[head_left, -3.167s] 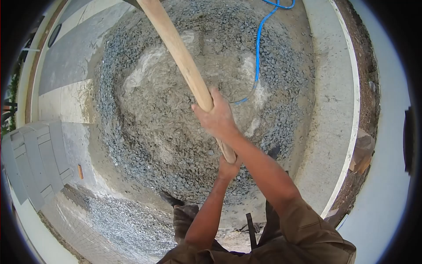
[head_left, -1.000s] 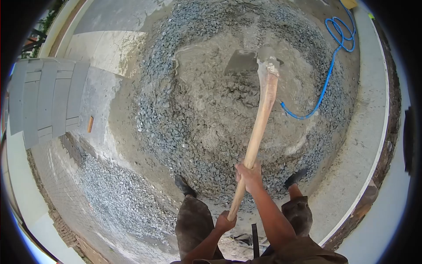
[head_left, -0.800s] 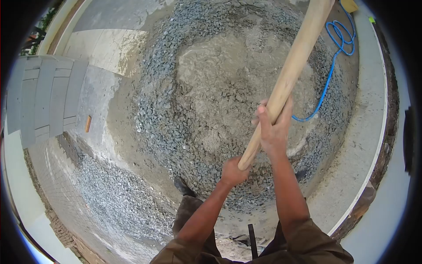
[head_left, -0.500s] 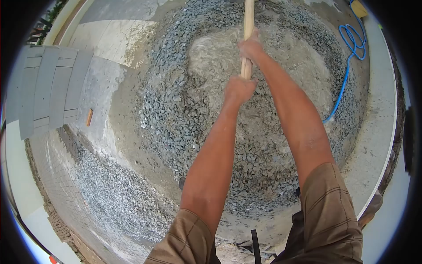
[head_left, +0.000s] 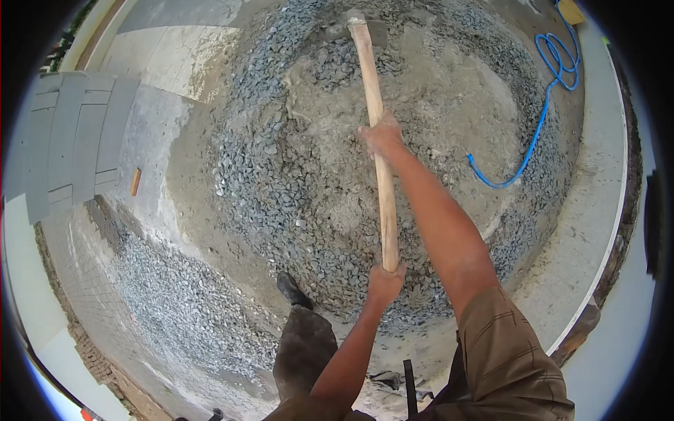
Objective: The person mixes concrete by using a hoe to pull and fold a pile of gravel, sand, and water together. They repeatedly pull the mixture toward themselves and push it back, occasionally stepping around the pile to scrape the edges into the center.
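Observation:
Both of my hands are wrapped around the pale wooden handle of a hoe [head_left: 387, 210]. My left hand [head_left: 385, 283] is closed on the handle's near end, low in the view. Farther up, my right hand [head_left: 384, 136] grips the middle of the shaft. At the far end sits the metal hoe blade [head_left: 377, 33], resting at the gravel and partly hidden by the handle. Beneath the hoe spreads a mound of grey gravel [head_left: 263, 172] with wet grey mortar [head_left: 449, 84] in its middle.
A blue hose [head_left: 542, 130] loops on the right, its end lying on the mix. More loose gravel [head_left: 189, 302] is at lower left. Grey boards [head_left: 70, 140] and a small wood piece [head_left: 135, 181] lie left. My shoe [head_left: 293, 290] stands at the mound's near edge.
My left hand has come down toward my body, and my hands are now far apart on the handle. The hoe is drawn nearer, its blade now in view. My shoe now shows.

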`<state>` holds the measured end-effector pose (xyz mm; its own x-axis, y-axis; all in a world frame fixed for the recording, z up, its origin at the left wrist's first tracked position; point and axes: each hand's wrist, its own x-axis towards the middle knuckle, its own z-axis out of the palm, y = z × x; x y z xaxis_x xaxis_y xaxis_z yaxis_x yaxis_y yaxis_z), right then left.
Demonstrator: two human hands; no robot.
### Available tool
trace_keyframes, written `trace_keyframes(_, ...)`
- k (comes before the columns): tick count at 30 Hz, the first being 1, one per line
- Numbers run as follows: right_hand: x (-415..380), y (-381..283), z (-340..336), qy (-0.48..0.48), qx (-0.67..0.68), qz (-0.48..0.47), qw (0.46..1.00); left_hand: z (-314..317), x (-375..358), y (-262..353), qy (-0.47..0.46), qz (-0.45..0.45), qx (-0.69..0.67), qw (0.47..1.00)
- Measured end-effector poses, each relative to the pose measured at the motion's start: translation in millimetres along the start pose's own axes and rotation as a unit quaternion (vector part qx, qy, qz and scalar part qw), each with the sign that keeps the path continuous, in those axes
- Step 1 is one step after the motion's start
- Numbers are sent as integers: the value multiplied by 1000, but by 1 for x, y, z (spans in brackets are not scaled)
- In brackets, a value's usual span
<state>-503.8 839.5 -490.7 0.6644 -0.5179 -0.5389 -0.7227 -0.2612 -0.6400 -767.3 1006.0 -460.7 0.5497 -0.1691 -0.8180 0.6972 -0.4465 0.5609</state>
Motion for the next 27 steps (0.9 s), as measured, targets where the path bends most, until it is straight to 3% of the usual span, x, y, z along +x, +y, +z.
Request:
trace_keyframes(2,-31,22,-12,-36,103,59,992,1,-9,-41,1,0,65,998)
trace_keyframes(3,-41,39,-10,1,161,56,985,1,-8,-50,4,16,95,995)
trace_keyframes(6,-112,59,-35,-38,224,114,967,2,-63,-86,-19,-32,166,985)
trace_keyframes(7,-136,85,-31,-31,297,87,950,2,-83,-98,-18,-42,173,984)
trace_keyframes(8,-161,97,-31,-27,235,129,963,1,-104,-122,-37,-47,179,982)
trace_keyframes(11,-245,95,-43,-31,271,145,951,-11,-165,-161,-74,-38,155,984)
trace_keyframes(14,-273,59,-77,-42,299,103,948,-20,-156,-157,-127,209,252,936)
trace_keyframes(15,-261,44,-89,-37,300,57,952,-17,-143,-124,-115,92,208,967)
trace_keyframes(16,-233,19,-101,-34,300,7,953,-21,-119,-82,-105,100,181,973)
trace_keyframes(18,-172,-44,-108,60,263,-153,951,-29,-52,15,-48,123,164,978)
trace_keyframes(20,-106,-95,-100,121,143,-218,958,-48,8,123,41,207,152,966)
trace_keyframes(21,-86,-125,-98,66,138,-148,977,-62,34,170,66,203,162,964)
trace_keyframes(22,-35,-131,-80,91,119,-183,972,-75,51,205,52,198,129,970)
trace_keyframes(23,-10,-143,-72,75,110,-160,978,-78,62,219,50,176,134,974)
trace_keyframes(25,10,-133,-54,-18,93,-109,990,-71,62,209,36,139,119,982)
trace_keyframes(27,2,-77,-27,-82,-12,-20,996,-29,40,162,37,91,97,990)
